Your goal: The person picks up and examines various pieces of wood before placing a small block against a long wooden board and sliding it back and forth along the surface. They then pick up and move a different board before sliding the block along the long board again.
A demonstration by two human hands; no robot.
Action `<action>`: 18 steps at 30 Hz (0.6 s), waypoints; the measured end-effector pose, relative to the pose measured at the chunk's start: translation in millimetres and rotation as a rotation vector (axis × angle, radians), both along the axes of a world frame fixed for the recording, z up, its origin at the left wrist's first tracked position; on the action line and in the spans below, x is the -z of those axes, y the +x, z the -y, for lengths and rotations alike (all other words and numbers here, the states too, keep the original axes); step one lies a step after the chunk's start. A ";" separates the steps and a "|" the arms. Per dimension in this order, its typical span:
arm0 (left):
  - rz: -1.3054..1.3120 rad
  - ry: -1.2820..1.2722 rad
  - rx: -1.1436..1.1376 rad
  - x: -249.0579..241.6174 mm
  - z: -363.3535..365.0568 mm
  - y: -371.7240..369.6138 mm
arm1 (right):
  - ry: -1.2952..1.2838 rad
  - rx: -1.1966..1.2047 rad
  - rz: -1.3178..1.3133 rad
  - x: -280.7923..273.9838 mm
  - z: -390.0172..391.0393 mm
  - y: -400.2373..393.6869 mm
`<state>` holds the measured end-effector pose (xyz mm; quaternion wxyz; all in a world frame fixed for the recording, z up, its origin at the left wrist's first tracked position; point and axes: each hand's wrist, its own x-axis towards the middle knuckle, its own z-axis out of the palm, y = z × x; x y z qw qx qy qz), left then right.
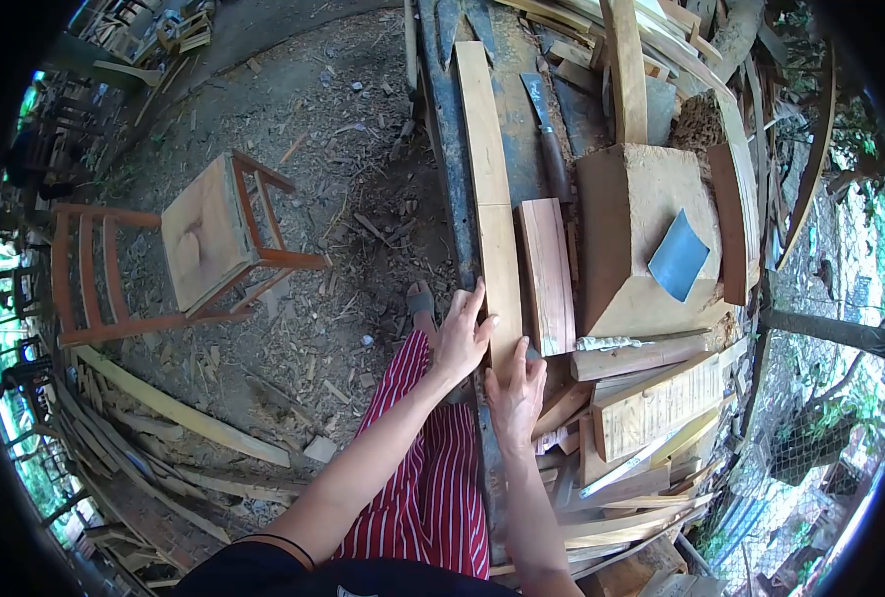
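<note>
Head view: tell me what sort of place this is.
Probably an outdoor woodworking yard: a long plank under both hands on a cluttered bench, a chisel beside it, and wood chips littering the ground around an unfinished chair.

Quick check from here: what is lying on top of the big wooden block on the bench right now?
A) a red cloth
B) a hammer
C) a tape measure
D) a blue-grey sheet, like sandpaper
D: a blue-grey sheet lies flat on the top face of the big wooden block; nothing else rests on that face.
</note>
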<state>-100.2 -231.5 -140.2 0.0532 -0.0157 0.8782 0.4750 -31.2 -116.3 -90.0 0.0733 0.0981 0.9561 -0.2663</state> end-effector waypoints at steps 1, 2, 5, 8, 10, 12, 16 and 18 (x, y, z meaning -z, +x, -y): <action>-0.030 -0.014 -0.016 0.5 0.2 -1.0 | 0.007 0.000 0.005 -0.7 0.3 -0.9; -0.032 -0.015 -0.016 0.7 0.5 -1.5 | 0.007 0.000 0.002 -1.5 0.7 -2.1; 0.059 -0.010 0.026 -7.1 -1.4 -0.8 | 0.025 -0.003 0.036 -4.2 0.3 -2.0; -0.041 -0.029 -0.018 -10.4 -4.3 -4.5 | 0.042 -0.010 0.040 -5.9 0.1 -4.4; 0.025 -0.008 0.028 -7.8 -3.1 -4.4 | 0.109 -0.073 0.039 -7.7 -2.8 -5.6; 0.031 0.010 0.034 -7.9 -1.9 -3.9 | 0.079 -0.111 0.014 -9.8 -9.1 -6.4; 0.000 -0.047 0.045 -8.9 -2.1 -3.8 | 0.038 -0.216 -0.146 -22.9 -23.7 -16.1; -0.012 -0.057 0.047 -6.1 -1.2 -3.5 | 0.022 -0.178 -0.111 -30.1 -26.0 -29.4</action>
